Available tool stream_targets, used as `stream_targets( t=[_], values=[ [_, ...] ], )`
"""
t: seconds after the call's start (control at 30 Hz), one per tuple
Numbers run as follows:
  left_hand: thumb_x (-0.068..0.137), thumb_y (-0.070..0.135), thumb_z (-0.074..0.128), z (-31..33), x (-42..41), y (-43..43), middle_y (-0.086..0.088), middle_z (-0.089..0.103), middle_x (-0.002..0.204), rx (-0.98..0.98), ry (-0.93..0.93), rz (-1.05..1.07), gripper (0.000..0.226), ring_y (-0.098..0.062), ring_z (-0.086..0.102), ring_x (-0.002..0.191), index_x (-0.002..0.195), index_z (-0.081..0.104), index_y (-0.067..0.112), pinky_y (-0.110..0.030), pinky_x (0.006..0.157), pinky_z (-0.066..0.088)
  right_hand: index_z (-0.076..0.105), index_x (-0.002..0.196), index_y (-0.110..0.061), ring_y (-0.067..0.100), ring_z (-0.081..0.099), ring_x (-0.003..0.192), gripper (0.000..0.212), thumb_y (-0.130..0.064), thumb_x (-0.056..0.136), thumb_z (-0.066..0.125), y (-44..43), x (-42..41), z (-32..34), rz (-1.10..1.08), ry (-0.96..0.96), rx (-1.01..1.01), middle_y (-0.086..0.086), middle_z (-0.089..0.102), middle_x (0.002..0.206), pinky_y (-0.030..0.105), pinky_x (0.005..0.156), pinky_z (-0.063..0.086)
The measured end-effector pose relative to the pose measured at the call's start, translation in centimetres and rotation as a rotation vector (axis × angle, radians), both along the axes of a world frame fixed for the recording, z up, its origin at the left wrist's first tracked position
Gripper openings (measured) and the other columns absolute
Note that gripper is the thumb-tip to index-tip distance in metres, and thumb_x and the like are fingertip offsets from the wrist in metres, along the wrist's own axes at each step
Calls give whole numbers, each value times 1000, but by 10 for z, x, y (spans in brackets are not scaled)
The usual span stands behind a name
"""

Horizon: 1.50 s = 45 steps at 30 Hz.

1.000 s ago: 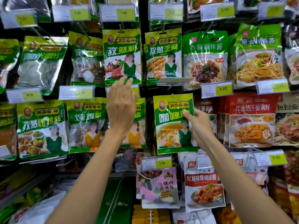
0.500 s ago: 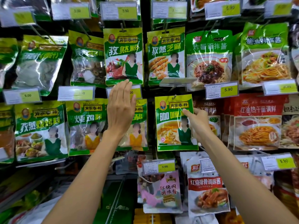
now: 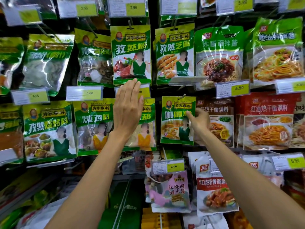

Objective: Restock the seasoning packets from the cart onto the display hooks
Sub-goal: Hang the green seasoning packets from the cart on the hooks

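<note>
Now our right hand [image 3: 200,124] pinches the packet [image 3: 175,126] by its right edge, under the hook [image 3: 182,96]; our left hand [image 3: 127,111] lies flat, fingers [image 3: 130,91] straight, over a price tag [image 3: 146,91].

A shop aisle: a display wall of hanging seasoning packets [image 3: 131,54] on metal hooks [image 3: 181,97], rows left to right, with yellow price tags [image 3: 232,88] clipped above each row, reading 3.00 and 5.90.

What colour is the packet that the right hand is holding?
The seasoning packet is green with a yellow top; head view.
</note>
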<state>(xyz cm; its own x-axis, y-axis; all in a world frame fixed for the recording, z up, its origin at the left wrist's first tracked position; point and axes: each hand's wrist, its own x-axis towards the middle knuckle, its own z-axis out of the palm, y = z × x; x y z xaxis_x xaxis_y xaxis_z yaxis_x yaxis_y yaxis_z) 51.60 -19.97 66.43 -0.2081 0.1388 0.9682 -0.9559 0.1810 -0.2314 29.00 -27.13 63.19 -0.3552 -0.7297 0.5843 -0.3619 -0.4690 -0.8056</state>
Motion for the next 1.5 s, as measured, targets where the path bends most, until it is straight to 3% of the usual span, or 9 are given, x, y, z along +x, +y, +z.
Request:
stream_targets(
  t=[0.27,0.47,0.63,0.9,1.03,1.17,1.23,1.4,1.5],
  values=[
    [95,8,47,-68,-86,24,-18,65,107,69,-5,-380,23,-31,59,103,106,64,-3,-40,94,46,62,106,-17,10,60,88,15,-22,98,52,85,-57,-56,-44,51,-144,-1,65,98,15,72,47],
    [97,23,39,-178,-233,52,-12,62,90,868,145,-916,31,-30,59,86,95,63,2,-36,74,41,65,88,-12,20,65,78,21,-23,98,50,174,-161,-178,-271,30,89,8,69,82,37,70,50],
    [99,16,45,-304,-361,92,-20,61,75,1412,109,-1117,28,-31,57,71,84,60,-1,-39,65,36,66,87,-4,26,66,83,25,-19,98,49,267,-265,-319,-540,-69,516,14,70,84,39,75,49],
    [98,13,46,-520,-485,168,-22,64,92,2065,-441,-910,23,-29,61,93,86,64,3,-34,75,39,62,79,5,32,62,79,34,-18,99,46,419,-336,-520,-884,-487,963,26,64,79,42,70,44],
    [100,15,40,-593,-504,190,-29,56,80,2252,-625,-887,31,-30,55,76,86,60,-3,-36,70,38,61,78,3,37,59,80,31,-15,98,46,472,-336,-598,-1033,-652,1153,26,61,80,38,68,41],
    [100,16,41,-654,-517,197,-22,60,72,2266,-719,-816,31,-32,55,64,94,60,-8,-35,61,32,44,67,-6,21,35,51,34,-14,100,43,493,-323,-657,-1107,-714,1235,10,43,58,30,48,24],
    [99,12,43,-681,-524,198,-22,65,90,2278,-750,-756,24,-35,61,83,100,61,-4,-37,70,43,44,71,-9,14,32,49,29,-15,100,44,495,-316,-679,-1147,-754,1267,5,41,59,26,44,18],
    [96,18,51,-734,-536,199,-22,60,110,2240,-720,-580,25,-36,57,99,108,58,-2,-42,78,47,53,87,-3,21,53,63,10,-11,93,54,490,-290,-720,-1224,-960,1325,17,62,84,29,53,36],
    [90,21,61,-754,-538,200,-27,53,115,2196,-731,-509,36,-38,51,109,112,55,-6,-43,84,41,56,102,6,32,60,91,25,-15,90,59,486,-271,-737,-1245,-1011,1383,25,61,104,33,72,46]
  ],
)
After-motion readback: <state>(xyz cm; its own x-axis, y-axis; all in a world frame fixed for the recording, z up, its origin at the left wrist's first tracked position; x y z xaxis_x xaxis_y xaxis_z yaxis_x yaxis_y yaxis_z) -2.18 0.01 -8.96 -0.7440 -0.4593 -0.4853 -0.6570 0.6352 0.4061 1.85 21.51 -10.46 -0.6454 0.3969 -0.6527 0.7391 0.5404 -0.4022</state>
